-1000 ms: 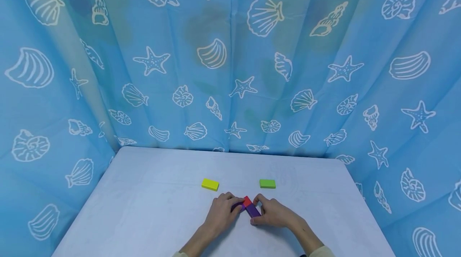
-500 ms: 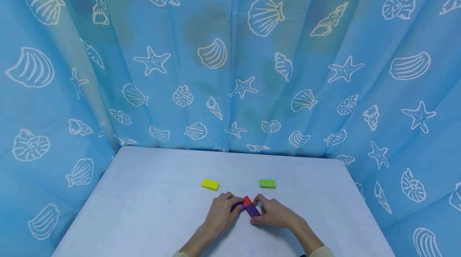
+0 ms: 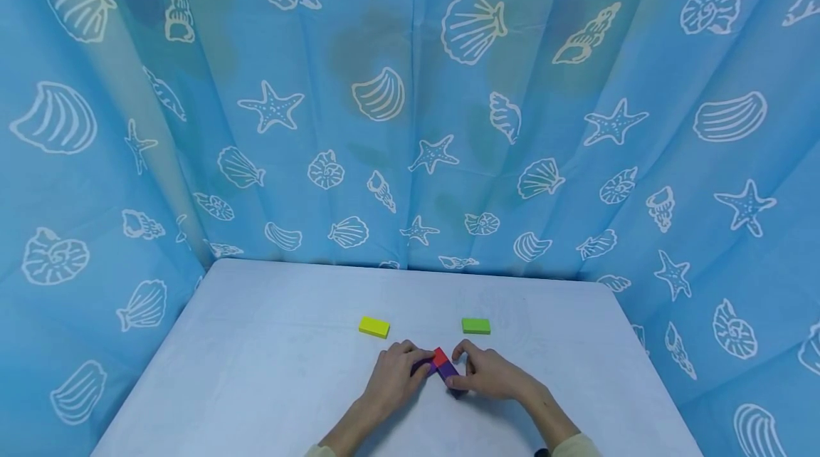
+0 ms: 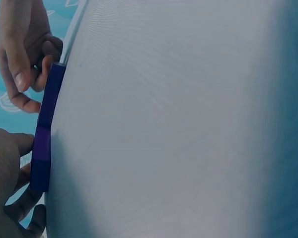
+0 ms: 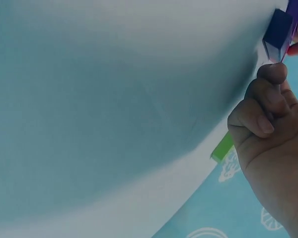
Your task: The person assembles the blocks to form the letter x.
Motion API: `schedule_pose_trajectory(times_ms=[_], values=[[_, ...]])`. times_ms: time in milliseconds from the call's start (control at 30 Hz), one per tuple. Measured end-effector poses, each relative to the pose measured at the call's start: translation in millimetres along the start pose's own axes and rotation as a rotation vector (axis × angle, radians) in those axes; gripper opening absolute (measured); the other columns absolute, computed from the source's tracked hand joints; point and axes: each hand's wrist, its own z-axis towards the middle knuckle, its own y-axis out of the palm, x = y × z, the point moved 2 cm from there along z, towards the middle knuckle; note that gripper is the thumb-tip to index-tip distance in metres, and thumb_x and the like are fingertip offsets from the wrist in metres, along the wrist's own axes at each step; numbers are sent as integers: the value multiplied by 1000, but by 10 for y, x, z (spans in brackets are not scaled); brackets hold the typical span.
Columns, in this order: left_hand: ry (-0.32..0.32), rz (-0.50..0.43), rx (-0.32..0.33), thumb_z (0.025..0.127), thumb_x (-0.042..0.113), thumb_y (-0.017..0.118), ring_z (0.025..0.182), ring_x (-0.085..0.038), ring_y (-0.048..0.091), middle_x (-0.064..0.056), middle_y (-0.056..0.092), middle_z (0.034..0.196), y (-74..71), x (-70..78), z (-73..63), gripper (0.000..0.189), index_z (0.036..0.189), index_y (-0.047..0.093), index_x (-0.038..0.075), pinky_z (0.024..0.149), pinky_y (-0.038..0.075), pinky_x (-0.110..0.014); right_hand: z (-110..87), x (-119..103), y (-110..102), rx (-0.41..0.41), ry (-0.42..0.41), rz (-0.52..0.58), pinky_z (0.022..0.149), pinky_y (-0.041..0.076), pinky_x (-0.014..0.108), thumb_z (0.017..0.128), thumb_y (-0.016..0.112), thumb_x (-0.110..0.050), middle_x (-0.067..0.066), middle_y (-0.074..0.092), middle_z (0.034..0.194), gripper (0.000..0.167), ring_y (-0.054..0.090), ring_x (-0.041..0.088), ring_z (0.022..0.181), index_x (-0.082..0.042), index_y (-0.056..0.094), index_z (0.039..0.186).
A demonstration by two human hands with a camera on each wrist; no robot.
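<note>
My left hand (image 3: 396,375) pinches a purple block (image 4: 41,148) between thumb and fingers, low over the white table. The block's right end meets a red block (image 3: 440,356) and a dark purple block (image 3: 450,374), which runs in line from the red one toward the near right. In the head view my right hand (image 3: 493,371) is at the dark block's right side, thumb overlapping it and index finger lifted off. The left wrist view shows this thumb hanging apart from the block. The left fingers partly hide the purple block.
A yellow block (image 3: 374,327) lies beyond the left hand and a green block (image 3: 476,326) beyond the right. Behind the white table (image 3: 256,350) hangs a blue shell-print curtain (image 3: 410,122), which also runs down both sides.
My right hand has shifted slightly right and loosened its grip on the dark purple block, the thumb moving up over it. The left hand and the blocks stay in place.
</note>
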Motion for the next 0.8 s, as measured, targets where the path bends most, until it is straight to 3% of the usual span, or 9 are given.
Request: schedule_pose_trajectory(times_ms=[233, 467, 633, 800], values=[[-6, -13, -3, 96, 35, 69, 94, -10, 59, 9, 66, 104, 3, -6, 2, 26, 122, 73, 30, 77, 46, -32, 19, -3, -125, 55, -5, 5, 57, 41, 28, 91, 71, -47, 0, 58, 78, 47, 54, 15, 64, -14, 57, 120], [-3, -10, -9, 96, 34, 69, 93, -10, 59, 9, 66, 103, 22, -12, 8, 26, 121, 73, 29, 76, 46, -32, 65, 22, -285, 172, -31, -23, 61, 45, 29, 91, 73, -38, 0, 58, 87, 42, 54, 16, 72, -11, 60, 120], [1, -20, -3, 96, 32, 69, 92, -11, 60, 8, 67, 102, 13, -3, 13, 24, 119, 74, 28, 75, 46, -31, 150, 121, -352, 287, 18, -58, 82, 53, 37, 89, 77, -33, -1, 58, 106, 36, 57, 18, 96, -19, 64, 119], [-7, -24, -3, 95, 33, 69, 92, -11, 59, 8, 67, 101, 14, -2, 18, 25, 119, 74, 29, 75, 45, -31, 191, 224, -379, 357, 81, -55, 96, 51, 47, 88, 78, -27, 6, 52, 122, 37, 55, 24, 113, -21, 65, 122]])
